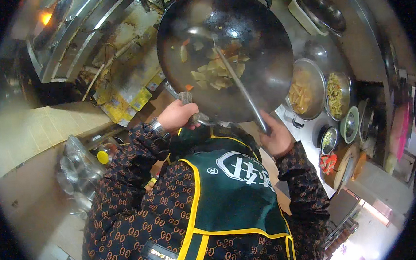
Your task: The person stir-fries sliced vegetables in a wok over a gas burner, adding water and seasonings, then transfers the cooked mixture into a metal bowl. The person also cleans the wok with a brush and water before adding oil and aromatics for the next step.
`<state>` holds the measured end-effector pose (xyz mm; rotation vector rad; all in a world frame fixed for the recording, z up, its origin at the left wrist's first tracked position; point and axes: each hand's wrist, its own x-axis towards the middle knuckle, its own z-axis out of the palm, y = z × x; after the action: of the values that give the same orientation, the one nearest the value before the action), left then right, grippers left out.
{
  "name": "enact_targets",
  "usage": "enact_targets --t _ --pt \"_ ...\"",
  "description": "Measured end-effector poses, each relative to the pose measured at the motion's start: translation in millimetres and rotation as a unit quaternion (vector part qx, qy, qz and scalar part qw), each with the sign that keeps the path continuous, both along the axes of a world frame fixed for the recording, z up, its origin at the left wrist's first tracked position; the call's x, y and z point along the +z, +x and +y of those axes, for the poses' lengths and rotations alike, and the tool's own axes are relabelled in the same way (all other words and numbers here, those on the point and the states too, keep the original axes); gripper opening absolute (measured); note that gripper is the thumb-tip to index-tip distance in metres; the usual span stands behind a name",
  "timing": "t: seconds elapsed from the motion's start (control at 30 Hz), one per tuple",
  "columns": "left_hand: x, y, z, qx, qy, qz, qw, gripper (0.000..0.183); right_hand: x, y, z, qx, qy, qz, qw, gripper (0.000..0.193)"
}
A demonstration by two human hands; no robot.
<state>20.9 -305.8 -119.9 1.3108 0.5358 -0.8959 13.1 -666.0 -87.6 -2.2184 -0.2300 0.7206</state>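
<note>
A large dark wok [265, 47] is held up in front of me at the top of the view. Pale flat food slices [214, 73] with a few orange bits lie in it, slightly hazed by steam. My left hand [180, 116] is closed around the wok's near-left ear handle, with a greyish folded cloth [186, 98] at the grip. The long metal handle of a ladle [238, 81] slants into the wok, its bowl near the far-left part of the inside. My right hand [278, 136] is wrapped round the handle's near end.
On the right-hand counter stand a metal bowl [321, 79] of yellowish slices, a bowl of shredded food [335, 95], a pale green bowl [350, 122] and a small bowl of chopped greens [330, 140]. A flame [46, 18] shows upper left. Metal ladles and pots [80, 167] sit at left.
</note>
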Motion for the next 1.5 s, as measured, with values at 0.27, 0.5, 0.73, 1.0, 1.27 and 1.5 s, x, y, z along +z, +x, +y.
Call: enact_targets --t 0.27,0.5,0.73,1.0,1.27,1.5 --pt "-12.5 -13.6 4.5 -0.125 0.094 -0.151 0.976 0.021 53.3 -33.3 -96.0 0.062 -0.187 -0.015 0.980 0.066" --pt "-36.2 -20.2 -4.7 -0.292 0.321 -0.353 0.829 0.028 -9.0 -11.9 -133.0 0.148 -0.104 -0.131 0.975 0.069" --pt "-77.4 -25.4 -36.5 -0.130 0.205 -0.305 0.921 0.023 17.0 22.8 -218.0 0.101 -0.211 -0.199 0.952 0.058" --pt "-52.9 -43.9 -81.2 -0.168 0.298 -0.343 0.875 0.040 -34.6 34.8 -106.0 0.076 -0.065 -0.138 0.985 0.065" --pt "-58.5 -62.6 -93.1 -0.195 0.380 -0.403 0.809 0.038 47.3 18.2 -287.8 0.172 -0.329 -0.252 0.894 0.061" --pt "-45.8 -55.9 -93.4 -0.203 0.383 -0.373 0.820 0.044 121.5 11.6 -336.2 0.114 -0.416 -0.306 0.849 0.072"
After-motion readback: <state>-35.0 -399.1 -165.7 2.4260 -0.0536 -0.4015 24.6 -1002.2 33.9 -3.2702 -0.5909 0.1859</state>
